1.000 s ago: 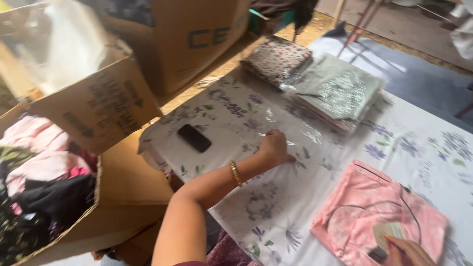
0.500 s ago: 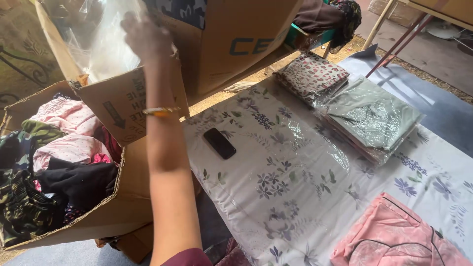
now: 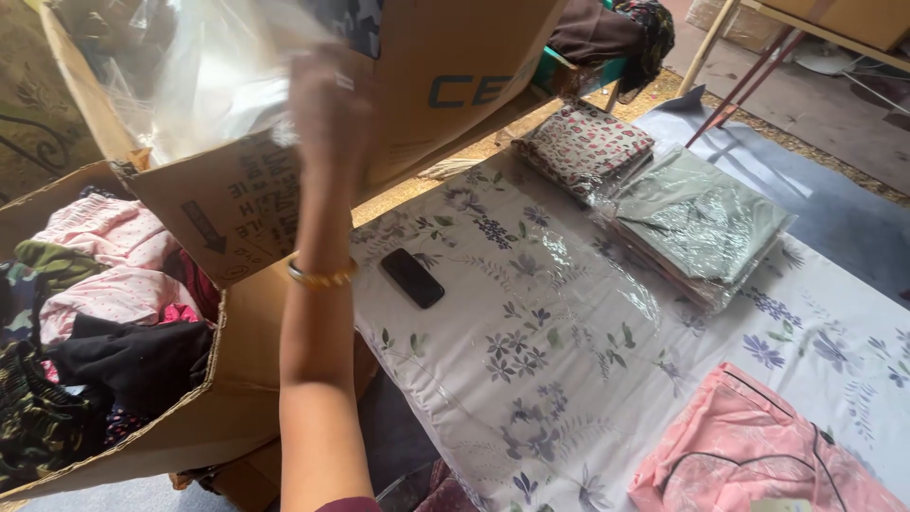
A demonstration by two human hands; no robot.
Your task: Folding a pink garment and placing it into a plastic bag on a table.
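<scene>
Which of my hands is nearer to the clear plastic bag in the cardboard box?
Left. The left hand is raised at the clear plastic bag, apparently touching it; the right hand is out of view.

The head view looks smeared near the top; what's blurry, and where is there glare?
Head view: the raised left hand is motion-blurred, its fingers indistinct, against the clear plastic in the box. The plastic is washed out by bright light. Glare streaks the wrapped green stack and the loose film on the floral sheet. The phone and pink garment look sharp.
</scene>
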